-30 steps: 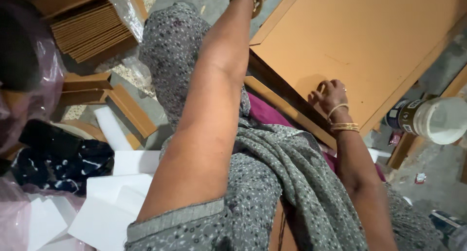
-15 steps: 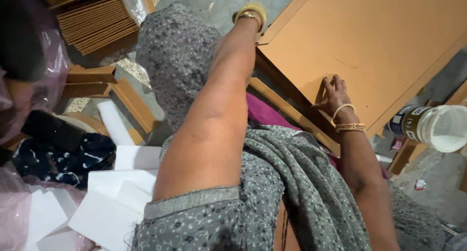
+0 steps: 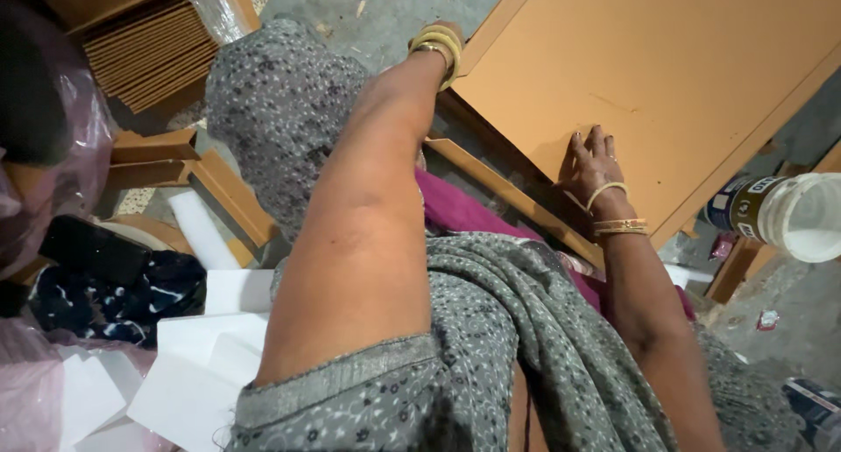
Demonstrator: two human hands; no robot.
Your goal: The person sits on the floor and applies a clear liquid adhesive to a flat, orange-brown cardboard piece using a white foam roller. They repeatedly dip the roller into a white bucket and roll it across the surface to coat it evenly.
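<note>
A large brown cardboard sheet (image 3: 666, 75) with folded edges lies in front of me on the floor. My right hand (image 3: 592, 165) rests flat on its near part, fingers spread. My left arm reaches forward over my knee; my left hand (image 3: 451, 33) is mostly hidden behind yellow bangles at the sheet's left edge, so its grip cannot be made out.
A white open tub of paste (image 3: 793, 214) stands at the right. A stack of brown cardboard pieces (image 3: 149, 53) lies at the upper left, folded cardboard strips (image 3: 188, 158) beside it. White paper sheets (image 3: 188, 364) and dark cloth (image 3: 114, 294) lie at the lower left.
The view has tilted down. My left wrist has come lower in the picture at the sheet's left edge, and my right hand has flattened onto the sheet.
</note>
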